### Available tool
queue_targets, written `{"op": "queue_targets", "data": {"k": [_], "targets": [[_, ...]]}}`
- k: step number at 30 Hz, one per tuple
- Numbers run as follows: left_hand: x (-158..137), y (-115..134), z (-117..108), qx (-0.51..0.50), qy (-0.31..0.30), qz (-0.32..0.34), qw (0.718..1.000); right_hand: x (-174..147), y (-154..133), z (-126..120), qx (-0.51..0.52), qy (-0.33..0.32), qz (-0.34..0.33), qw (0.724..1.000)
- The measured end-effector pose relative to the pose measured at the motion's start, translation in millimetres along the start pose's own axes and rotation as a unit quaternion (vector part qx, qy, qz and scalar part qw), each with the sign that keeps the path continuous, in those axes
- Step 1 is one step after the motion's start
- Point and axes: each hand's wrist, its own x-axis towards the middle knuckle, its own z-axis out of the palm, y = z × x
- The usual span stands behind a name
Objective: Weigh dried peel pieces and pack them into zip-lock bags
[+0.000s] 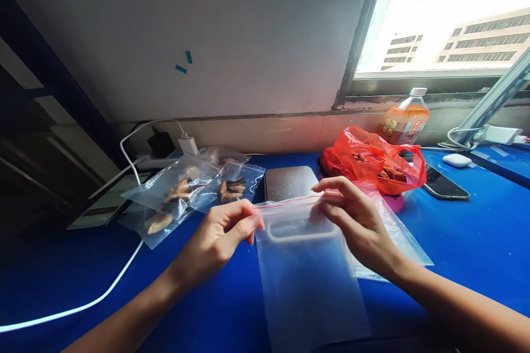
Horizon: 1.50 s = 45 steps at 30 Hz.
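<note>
A clear zip-lock bag [306, 287] with a red line along its top hangs between my two hands, and nothing shows inside it. My left hand [227, 230] pinches its top left corner between thumb and fingers. At the top right, my right hand [356, 220] grips the bag's edge, thumb below and fingers above. Behind the bag lies a small scale with a metal top [290, 181], its front part seen through the plastic. More clear bags [397, 237] lie flat under and beyond my right hand.
Filled zip-lock bags [182, 193] with brown dried pieces lie at left, near a tablet [103, 204] and white cable [111, 287]. A red plastic bag [343, 149] of brown pieces sits at right, by a phone [447, 183], earbud case [456, 160] and drink bottle [409, 118].
</note>
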Motion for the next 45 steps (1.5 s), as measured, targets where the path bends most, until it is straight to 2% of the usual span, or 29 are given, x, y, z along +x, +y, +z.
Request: {"op": "queue_targets", "data": {"k": [7, 9, 11, 13, 15, 17, 20, 23, 27, 33, 38, 45], "targets": [[-1.5, 2.3, -4.2, 0.053, 0.013, 0.033, 0.998, -5.1, 6.3, 1.6, -0.097, -0.047, -0.063, 0.992], [-2.9, 0.4, 0.2, 0.092, 0.018, 0.046, 0.994, -5.4, 9.6, 2.5, -0.173, -0.036, -0.108, 0.978], [-5.5, -2.9, 9.2, 0.148, 0.034, 0.106, 0.983, -7.1, 9.2, 5.3, -0.266, -0.033, -0.166, 0.949], [-8.7, -7.3, 20.8, 0.201, 0.044, 0.197, 0.959, -10.6, 4.7, 9.8, -0.318, -0.069, -0.214, 0.921], [-11.5, -12.3, 31.3, 0.224, 0.035, 0.274, 0.935, -15.0, -1.1, 15.0, -0.318, -0.133, -0.245, 0.906], [-12.7, -17.1, 37.9, 0.230, 0.016, 0.304, 0.924, -19.0, -4.3, 19.8, -0.307, -0.174, -0.260, 0.899], [-12.1, -21.3, 40.4, 0.245, -0.002, 0.305, 0.920, -22.7, -1.3, 24.9, -0.307, -0.168, -0.260, 0.900], [-11.2, -22.1, 40.6, 0.273, 0.005, 0.312, 0.910, -24.0, 5.4, 28.1, -0.308, -0.156, -0.260, 0.902], [-10.2, -19.8, 40.4, 0.293, 0.019, 0.340, 0.894, -23.9, 6.3, 29.1, -0.298, -0.182, -0.260, 0.900], [-5.7, -7.6, 25.5, 0.259, 0.001, 0.376, 0.890, -20.1, -4.7, 21.2, -0.284, -0.173, -0.253, 0.909], [-7.2, -1.2, 8.1, 0.226, 0.019, 0.372, 0.900, -10.3, -5.5, 11.6, -0.282, -0.129, -0.269, 0.912], [-9.1, 1.9, -9.2, 0.221, 0.063, 0.316, 0.920, 11.8, -3.3, -7.0, -0.281, -0.080, -0.234, 0.927]]}}
